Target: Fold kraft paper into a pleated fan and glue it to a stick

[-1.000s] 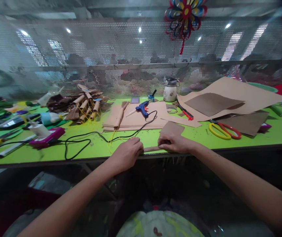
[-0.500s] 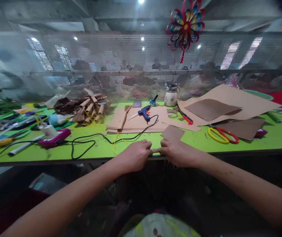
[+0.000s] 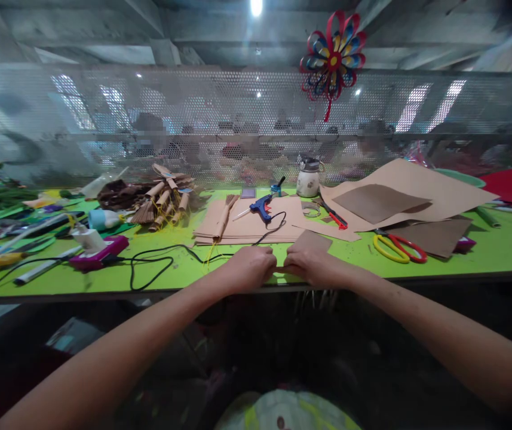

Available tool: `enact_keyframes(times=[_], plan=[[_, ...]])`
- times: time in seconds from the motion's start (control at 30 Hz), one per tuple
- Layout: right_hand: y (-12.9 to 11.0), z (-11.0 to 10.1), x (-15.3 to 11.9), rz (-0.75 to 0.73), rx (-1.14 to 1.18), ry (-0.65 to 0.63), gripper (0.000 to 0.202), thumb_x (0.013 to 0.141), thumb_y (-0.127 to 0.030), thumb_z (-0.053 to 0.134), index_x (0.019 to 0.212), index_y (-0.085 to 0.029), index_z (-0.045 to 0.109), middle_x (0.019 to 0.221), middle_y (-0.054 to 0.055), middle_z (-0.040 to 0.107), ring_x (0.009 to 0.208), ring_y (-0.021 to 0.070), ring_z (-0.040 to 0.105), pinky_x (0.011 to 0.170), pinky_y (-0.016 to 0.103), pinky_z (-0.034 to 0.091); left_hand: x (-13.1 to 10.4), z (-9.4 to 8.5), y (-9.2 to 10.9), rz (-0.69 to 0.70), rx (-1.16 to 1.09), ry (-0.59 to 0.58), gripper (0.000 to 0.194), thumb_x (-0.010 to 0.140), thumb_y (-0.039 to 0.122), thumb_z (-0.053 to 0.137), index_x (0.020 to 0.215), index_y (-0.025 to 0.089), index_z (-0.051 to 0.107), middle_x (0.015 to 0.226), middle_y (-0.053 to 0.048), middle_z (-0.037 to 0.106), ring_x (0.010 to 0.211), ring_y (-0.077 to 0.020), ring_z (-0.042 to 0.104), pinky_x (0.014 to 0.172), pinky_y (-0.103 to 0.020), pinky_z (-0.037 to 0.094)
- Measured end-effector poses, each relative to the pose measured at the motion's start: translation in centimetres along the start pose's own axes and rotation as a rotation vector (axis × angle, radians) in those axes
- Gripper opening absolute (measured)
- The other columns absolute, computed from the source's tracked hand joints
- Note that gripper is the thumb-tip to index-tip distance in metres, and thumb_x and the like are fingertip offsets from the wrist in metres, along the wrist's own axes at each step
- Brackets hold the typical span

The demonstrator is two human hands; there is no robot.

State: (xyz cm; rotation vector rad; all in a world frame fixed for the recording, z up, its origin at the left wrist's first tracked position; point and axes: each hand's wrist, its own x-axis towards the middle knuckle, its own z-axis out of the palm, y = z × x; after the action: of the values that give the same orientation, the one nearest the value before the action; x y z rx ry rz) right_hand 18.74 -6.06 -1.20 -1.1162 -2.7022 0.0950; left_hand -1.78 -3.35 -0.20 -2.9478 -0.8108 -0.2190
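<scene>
At the front edge of the green table (image 3: 184, 275), my left hand (image 3: 251, 269) and my right hand (image 3: 313, 266) are closed on the two ends of a narrow strip of brown paper (image 3: 281, 270). Fingers hide most of it; whether it is rolled or folded I cannot tell. Just beyond my right hand lies a small square of brown paper (image 3: 313, 239). Farther back, a blue glue gun (image 3: 262, 207) rests on a stack of brown paper sheets (image 3: 289, 230), beside a fringed paper roll (image 3: 226, 222) with yellow string.
Scissors (image 3: 401, 248) and large brown sheets (image 3: 372, 203) lie to the right. A red-handled cutter (image 3: 339, 221) and a white jug (image 3: 308, 179) stand near the middle. Left are bundled paper rolls (image 3: 166, 200), a purple power socket (image 3: 100, 251) and a black cord (image 3: 150, 254).
Both hands have moved slightly forward over the table edge, still gripping the brown paper. The view has tilted a little upward.
</scene>
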Motion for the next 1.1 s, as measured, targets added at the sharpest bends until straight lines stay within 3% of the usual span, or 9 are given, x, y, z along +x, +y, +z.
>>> enact_keyframes(times=[0.13,0.23,0.3,0.5,0.7,1.1], plan=[[1.0,-1.2,0.8,0.009,0.281,-0.092,0.018,0.085,-0.018,0.049,0.079,-0.011,0.065,0.067,0.002,0.06,0.058,0.0103,0.048,0.056,0.02,0.034,0.5,-1.4,-1.7,0.031,-0.283,-0.107,0.018,0.078,0.013,0.05,0.082,0.014,0.067,0.073,-0.003,0.064,0.063,-0.0113,0.054,0.058,-0.02,0.037],[1.9,-0.7,1.6,0.027,0.386,-0.188,0.018,0.082,-0.018,0.051,0.078,-0.011,0.067,0.065,0.001,0.062,0.058,0.0105,0.05,0.056,0.02,0.036,0.9,-1.0,-2.3,-0.019,-0.406,-0.234,0.022,0.072,0.01,0.05,0.081,0.014,0.069,0.07,0.0,0.064,0.058,-0.0095,0.051,0.054,-0.018,0.034],[2.3,0.0,1.8,0.021,0.388,-0.191,0.017,0.081,-0.016,0.052,0.08,-0.01,0.068,0.068,0.002,0.063,0.06,0.0109,0.051,0.056,0.02,0.036,1.1,-0.3,-2.4,-0.06,-0.442,-0.258,0.023,0.069,0.009,0.049,0.081,0.013,0.069,0.068,0.001,0.064,0.058,-0.0092,0.049,0.054,-0.018,0.033],[1.3,1.2,1.2,-0.083,0.225,-0.055,0.02,0.086,-0.017,0.051,0.094,-0.013,0.069,0.081,0.006,0.063,0.07,0.0124,0.054,0.062,0.021,0.037,0.7,1.4,-1.9,-0.02,-0.42,-0.128,0.019,0.079,0.022,0.05,0.082,0.014,0.067,0.065,0.001,0.058,0.056,-0.0088,0.045,0.051,-0.018,0.029],[-0.2,1.7,1.2,-0.039,0.031,0.014,0.019,0.088,-0.023,0.053,0.086,-0.013,0.069,0.079,0.007,0.061,0.069,0.0129,0.052,0.062,0.023,0.033,0.3,1.8,-1.5,0.015,-0.379,-0.021,0.017,0.083,0.022,0.052,0.082,0.013,0.066,0.075,-0.003,0.058,0.068,-0.0113,0.052,0.061,-0.019,0.036],[-0.1,1.5,0.7,-0.061,0.093,0.008,0.019,0.089,-0.015,0.05,0.079,-0.013,0.067,0.077,0.005,0.057,0.071,0.0118,0.051,0.064,0.022,0.035,-0.7,1.2,-1.2,0.106,-0.313,-0.034,0.02,0.089,0.017,0.044,0.074,0.015,0.058,0.075,-0.001,0.05,0.069,-0.0114,0.049,0.064,-0.021,0.037]])
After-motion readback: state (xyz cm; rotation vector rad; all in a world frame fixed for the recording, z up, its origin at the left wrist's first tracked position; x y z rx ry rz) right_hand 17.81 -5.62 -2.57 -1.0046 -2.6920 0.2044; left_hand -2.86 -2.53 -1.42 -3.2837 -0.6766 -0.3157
